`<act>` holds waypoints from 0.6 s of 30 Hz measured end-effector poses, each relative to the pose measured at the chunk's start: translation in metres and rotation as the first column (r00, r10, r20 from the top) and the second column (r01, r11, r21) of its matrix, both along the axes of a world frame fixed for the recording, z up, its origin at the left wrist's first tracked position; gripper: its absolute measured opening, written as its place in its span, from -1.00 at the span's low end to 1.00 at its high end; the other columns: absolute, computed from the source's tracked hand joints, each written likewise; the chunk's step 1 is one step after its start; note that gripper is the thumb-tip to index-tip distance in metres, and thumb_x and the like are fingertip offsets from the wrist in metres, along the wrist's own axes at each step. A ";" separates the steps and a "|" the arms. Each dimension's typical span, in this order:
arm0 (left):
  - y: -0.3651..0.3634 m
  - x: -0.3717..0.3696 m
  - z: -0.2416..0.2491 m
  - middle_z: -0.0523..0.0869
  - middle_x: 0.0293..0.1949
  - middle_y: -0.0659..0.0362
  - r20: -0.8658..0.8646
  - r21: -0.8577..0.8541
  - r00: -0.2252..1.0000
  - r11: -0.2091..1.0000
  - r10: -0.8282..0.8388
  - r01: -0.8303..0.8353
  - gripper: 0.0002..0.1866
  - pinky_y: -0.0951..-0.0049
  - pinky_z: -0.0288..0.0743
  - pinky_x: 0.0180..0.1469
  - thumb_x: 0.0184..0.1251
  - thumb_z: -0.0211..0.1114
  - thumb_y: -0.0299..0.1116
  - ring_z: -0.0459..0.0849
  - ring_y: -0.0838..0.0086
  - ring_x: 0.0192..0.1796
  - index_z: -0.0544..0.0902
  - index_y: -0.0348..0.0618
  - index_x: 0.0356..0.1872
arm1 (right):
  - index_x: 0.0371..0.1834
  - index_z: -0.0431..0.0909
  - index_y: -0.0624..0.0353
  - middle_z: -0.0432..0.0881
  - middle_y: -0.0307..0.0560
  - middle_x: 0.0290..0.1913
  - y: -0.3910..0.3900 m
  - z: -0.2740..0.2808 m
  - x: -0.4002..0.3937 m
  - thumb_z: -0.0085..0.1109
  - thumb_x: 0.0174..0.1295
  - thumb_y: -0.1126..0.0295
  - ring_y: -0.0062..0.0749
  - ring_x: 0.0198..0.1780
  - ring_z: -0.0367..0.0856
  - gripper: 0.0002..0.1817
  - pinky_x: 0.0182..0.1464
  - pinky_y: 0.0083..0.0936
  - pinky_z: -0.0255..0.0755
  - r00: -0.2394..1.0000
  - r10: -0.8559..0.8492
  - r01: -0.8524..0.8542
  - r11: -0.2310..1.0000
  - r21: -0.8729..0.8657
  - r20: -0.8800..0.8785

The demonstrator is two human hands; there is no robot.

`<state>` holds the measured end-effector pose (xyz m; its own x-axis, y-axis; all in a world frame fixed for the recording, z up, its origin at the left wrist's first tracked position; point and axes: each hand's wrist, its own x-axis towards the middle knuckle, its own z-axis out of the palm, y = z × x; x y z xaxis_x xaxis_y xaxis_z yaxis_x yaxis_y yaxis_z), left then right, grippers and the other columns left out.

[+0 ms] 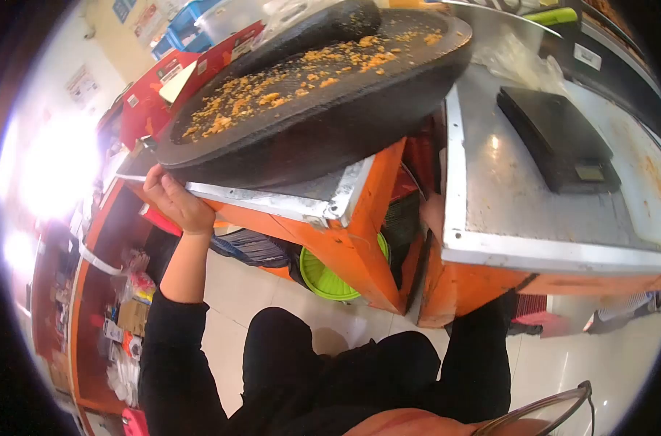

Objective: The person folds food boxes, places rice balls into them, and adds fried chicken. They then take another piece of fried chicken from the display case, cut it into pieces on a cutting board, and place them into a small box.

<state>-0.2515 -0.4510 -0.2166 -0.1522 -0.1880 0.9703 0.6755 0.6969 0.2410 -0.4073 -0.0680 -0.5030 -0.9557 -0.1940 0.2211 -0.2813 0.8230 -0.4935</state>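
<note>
My left hand is raised at the metal-trimmed edge of an orange table, its fingers curled against that edge just under the near end of a big black stone mortar. Orange-yellow crumbs are scattered over the mortar's shallow top, and a dark stone pestle lies along its far side. Between this table and the orange one to the right, my right hand reaches into the gap. Its fingers are mostly hidden behind the table's side, so what they touch cannot be seen.
A black kitchen scale rests on the right table's metal top, beside a clear plastic bag. Below, a lime-green basket stands between the tables. Orange shelves with packaged goods line the left; tiled floor lies underneath.
</note>
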 end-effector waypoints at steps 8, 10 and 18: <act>-0.005 0.000 -0.001 0.47 -0.22 0.17 0.021 0.088 0.961 0.957 0.277 -0.278 -0.72 0.46 0.46 -0.09 0.53 -0.12 -0.34 0.47 0.52 -0.15 0.37 -0.24 0.11 | -0.09 0.57 0.26 0.65 0.27 -0.21 0.119 -0.015 0.133 0.15 0.14 0.49 0.23 -0.11 0.62 -0.75 -0.12 -0.13 0.49 0.883 -0.192 0.192 0.980 -0.044 -0.429; -0.001 -0.003 0.000 0.47 -0.28 0.12 -0.028 0.075 0.998 0.996 0.058 -0.056 -0.72 0.48 0.54 -0.43 0.54 -0.15 -0.36 0.51 0.50 -0.26 0.32 -0.28 0.13 | -0.09 0.57 0.26 0.65 0.27 -0.21 0.145 -0.004 0.185 0.15 0.13 0.49 0.24 -0.11 0.62 -0.74 -0.12 -0.12 0.49 0.832 -0.365 0.322 0.931 -0.173 -0.417; 0.082 0.055 -0.032 0.54 -0.27 0.04 -0.276 -0.215 0.937 0.936 0.214 -0.277 -0.77 0.27 0.46 -0.13 0.33 0.11 -0.46 0.53 0.34 -0.22 0.46 -0.45 -0.11 | 0.17 0.52 0.06 0.63 0.32 -0.16 0.193 -0.010 0.319 -0.08 -0.01 0.69 0.24 -0.09 0.60 -0.40 0.01 -0.04 0.44 0.537 -0.843 0.798 0.502 -0.332 0.016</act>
<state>-0.1961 -0.3687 -0.2489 0.1158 0.0616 0.9914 0.4910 0.8641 -0.1110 -0.0880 0.1248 -0.5134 -0.6082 0.7509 0.2573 0.3716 0.5558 -0.7436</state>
